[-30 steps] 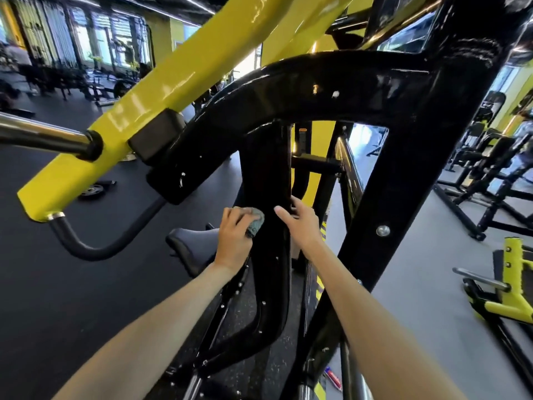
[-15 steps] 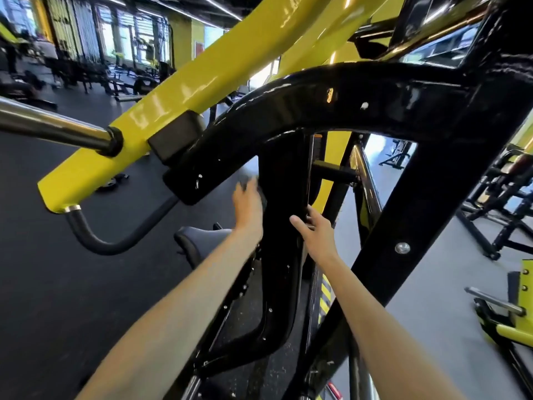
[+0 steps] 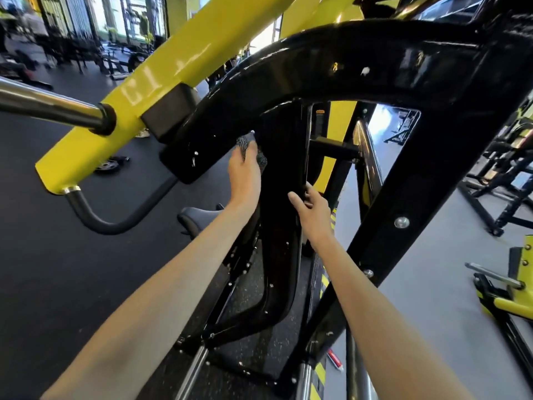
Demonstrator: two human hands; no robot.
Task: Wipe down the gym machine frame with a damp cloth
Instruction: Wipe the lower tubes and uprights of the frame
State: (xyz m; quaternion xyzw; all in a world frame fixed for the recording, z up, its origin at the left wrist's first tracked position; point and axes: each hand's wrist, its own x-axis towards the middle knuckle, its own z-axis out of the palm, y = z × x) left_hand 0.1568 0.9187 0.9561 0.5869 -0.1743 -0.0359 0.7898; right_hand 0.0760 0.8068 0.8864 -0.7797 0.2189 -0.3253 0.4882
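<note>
The gym machine's glossy black frame (image 3: 331, 64) arches across the view, with a black upright post (image 3: 284, 174) at its centre. My left hand (image 3: 244, 176) presses a grey speckled cloth (image 3: 247, 145) against the post's left side, just under the arch; the fingers lie fairly straight on the cloth. My right hand (image 3: 313, 210) holds the post's right edge lower down, thumb on the front face and fingers curled behind the edge.
A yellow lever arm (image 3: 161, 82) with a chrome bar (image 3: 49, 106) and a curved black handle (image 3: 98, 220) crosses on the left. A dark seat pad (image 3: 199, 217) sits behind my left forearm. Other black and yellow machines (image 3: 504, 174) stand to the right on grey floor.
My left hand has slid the cloth up the post from mid-height to just below the arch. My right hand has stayed on the post's right edge.
</note>
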